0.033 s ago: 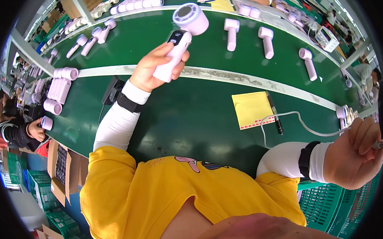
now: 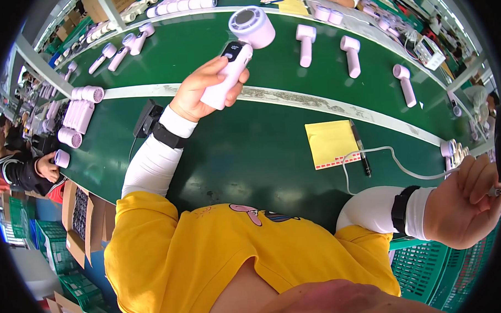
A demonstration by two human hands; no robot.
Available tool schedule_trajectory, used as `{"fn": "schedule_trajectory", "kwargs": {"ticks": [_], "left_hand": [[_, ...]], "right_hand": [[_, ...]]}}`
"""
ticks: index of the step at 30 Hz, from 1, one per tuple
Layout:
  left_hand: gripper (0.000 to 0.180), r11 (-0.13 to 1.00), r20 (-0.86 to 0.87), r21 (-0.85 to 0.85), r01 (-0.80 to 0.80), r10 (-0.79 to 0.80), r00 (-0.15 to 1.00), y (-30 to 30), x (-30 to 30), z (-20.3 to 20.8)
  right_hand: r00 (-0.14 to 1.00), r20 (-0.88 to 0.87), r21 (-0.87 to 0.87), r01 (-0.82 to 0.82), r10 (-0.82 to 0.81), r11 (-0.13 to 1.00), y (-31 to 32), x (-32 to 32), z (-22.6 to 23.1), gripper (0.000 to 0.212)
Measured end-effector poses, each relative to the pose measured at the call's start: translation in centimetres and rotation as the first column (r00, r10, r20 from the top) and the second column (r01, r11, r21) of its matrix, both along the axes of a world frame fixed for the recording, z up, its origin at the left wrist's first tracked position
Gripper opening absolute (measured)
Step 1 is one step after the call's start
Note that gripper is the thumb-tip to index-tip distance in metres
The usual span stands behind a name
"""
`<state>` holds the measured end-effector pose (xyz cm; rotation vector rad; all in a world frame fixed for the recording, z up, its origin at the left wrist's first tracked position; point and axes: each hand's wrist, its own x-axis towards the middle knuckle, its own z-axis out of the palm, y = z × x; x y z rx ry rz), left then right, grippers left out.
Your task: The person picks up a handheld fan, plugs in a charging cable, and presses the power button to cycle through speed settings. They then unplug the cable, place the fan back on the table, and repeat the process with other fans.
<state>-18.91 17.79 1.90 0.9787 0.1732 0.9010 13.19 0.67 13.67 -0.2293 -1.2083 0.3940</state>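
My left hand point(image 2: 197, 87) is wrapped round the handle of a pale lilac handheld fan point(image 2: 225, 77), raised over the green bench. A small black display sits near the top of the handle, and the round fan head is tilted away at the upper right. Far off to the right, my right hand point(image 2: 459, 211) is closed on the metal-tipped plug point(image 2: 495, 191) of a white charging cable point(image 2: 391, 151). The cable loops back across a yellow notepad point(image 2: 331, 145) and a black pen point(image 2: 361, 148) on the bench.
Several more lilac fans point(image 2: 351, 56) lie on the conveyor belt point(image 2: 191, 45) beyond a white rail point(image 2: 315, 106). Stacked fans point(image 2: 78, 118) stand at the left, near a co-worker's hand point(image 2: 47, 168). Green crates point(image 2: 423, 269) and an open carton point(image 2: 90, 223) flank me.
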Motion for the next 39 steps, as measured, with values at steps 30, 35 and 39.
{"fn": "schedule_trajectory", "kwargs": {"ticks": [30,35,39], "left_hand": [[0.046,0.465,-0.394,0.885,-0.027,0.716,-0.576,14.4,-15.9,-6.4],[0.053,0.136,0.052,0.958,0.253,0.785,-0.617,20.7,-20.1,-9.2],[0.047,-0.147,0.301,0.951,0.273,0.655,-0.693,24.3,-23.6,-11.4]], "right_hand": [[0.726,0.19,-0.169,0.687,-0.661,0.706,5.4,-8.6,-0.7,0.027],[0.882,0.116,-0.23,0.471,-0.457,0.851,4.3,-6.9,0.1,0.023],[0.922,0.092,-0.271,0.386,-0.376,0.882,3.9,-7.0,-0.1,0.021]]}}
